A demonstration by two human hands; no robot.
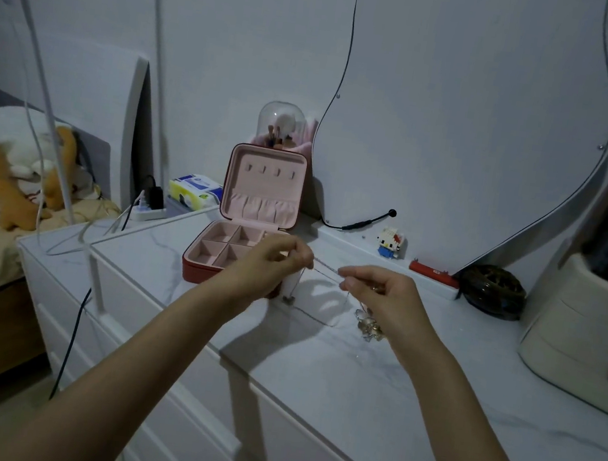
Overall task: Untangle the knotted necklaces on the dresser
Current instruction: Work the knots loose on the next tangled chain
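Observation:
A thin necklace chain [325, 270] is stretched taut between my two hands above the white dresser top [334, 369]. My left hand [271, 264] pinches its left end, and a small square pendant [288, 300] hangs below that hand. My right hand [378, 298] pinches the chain's other side. More chain loops down onto the dresser [316, 319] and runs to a small tangled heap of necklaces [369, 326] lying under my right hand. Part of that heap is hidden by the hand.
An open red jewellery box [249, 223] with pink compartments stands just behind my left hand. A small toy figure [390, 241], a red case [434, 273], a dark round dish [491, 291] and a cream cosmetics organiser [587, 325] sit at the right. A mirror [464, 116] leans behind.

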